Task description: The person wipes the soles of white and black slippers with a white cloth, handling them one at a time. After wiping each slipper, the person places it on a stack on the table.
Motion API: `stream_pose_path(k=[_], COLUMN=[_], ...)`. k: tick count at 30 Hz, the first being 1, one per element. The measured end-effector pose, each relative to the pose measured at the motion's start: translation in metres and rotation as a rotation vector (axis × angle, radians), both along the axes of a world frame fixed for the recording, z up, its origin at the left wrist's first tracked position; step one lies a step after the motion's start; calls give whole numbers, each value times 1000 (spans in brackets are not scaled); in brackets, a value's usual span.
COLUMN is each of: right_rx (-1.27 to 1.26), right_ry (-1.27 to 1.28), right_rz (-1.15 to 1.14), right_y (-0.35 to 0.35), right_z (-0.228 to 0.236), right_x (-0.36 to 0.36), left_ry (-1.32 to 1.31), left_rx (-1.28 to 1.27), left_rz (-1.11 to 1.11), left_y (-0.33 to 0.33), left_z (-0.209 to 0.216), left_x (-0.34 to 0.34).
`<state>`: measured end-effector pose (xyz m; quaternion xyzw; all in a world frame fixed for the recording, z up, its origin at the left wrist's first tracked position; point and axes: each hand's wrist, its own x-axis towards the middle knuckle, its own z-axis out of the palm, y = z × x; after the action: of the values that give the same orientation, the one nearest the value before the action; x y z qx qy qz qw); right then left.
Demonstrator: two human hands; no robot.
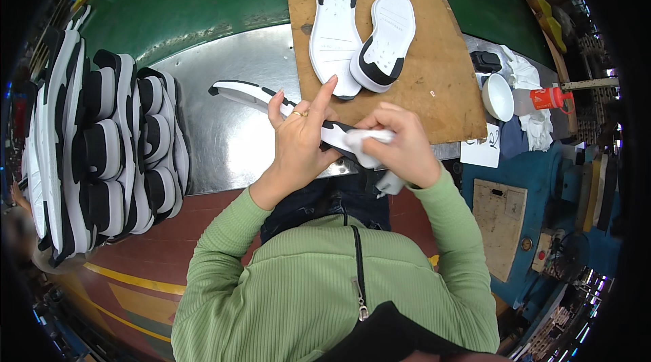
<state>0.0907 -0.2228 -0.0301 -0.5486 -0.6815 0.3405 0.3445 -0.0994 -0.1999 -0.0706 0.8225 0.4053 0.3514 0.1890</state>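
A white and black shoe sole (252, 94) is tilted on its side in front of me, its far end pointing left over the metal tabletop. My left hand (302, 135) grips it near the middle, thumb below and index finger raised. My right hand (401, 142) pinches a white cloth (369, 147) and presses it against the sole's near end. Part of the cloth hangs below my right fingers. Just beyond my hands, one white and black sole (336, 36) lies flat on a brown board, with a second sole (385, 40) leaning partly over it.
Several soles (102, 145) stand stacked at the left edge of the metal table (196, 125). The brown board (441, 101) covers the right part. A white bowl (498, 97), a red-capped bottle (542, 99) and rags (519, 70) sit at the right. A green surface (203, 3) runs behind.
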Motion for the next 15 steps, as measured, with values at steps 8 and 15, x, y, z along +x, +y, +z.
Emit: stream_pose_path(k=[8, 15], right_rx=[-399, -271], right_ry=[61, -124], right_rz=[62, 157], right_y=[13, 20], right_z=[15, 24], right_x=[3, -2], left_ry=[-38, -32], left_rx=[23, 11], left_rz=[20, 19], left_y=[-5, -6], left_z=[1, 1], left_x=[1, -1])
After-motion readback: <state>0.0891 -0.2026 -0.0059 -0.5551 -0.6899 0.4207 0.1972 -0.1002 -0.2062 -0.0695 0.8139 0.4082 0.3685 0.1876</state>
